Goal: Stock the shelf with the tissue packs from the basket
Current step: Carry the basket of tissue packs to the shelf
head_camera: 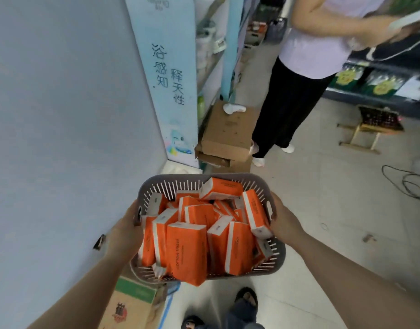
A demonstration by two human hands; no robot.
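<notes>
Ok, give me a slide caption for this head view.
Left hand and right hand grip a grey basket heaped with orange tissue packs.

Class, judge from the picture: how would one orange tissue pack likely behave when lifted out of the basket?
Probably light: many orange tissue packs fill a basket that the left hand and right hand carry off the floor. Its smooth-looking wrapper may be slippery. Flat sides suggest it won't roll.
</notes>
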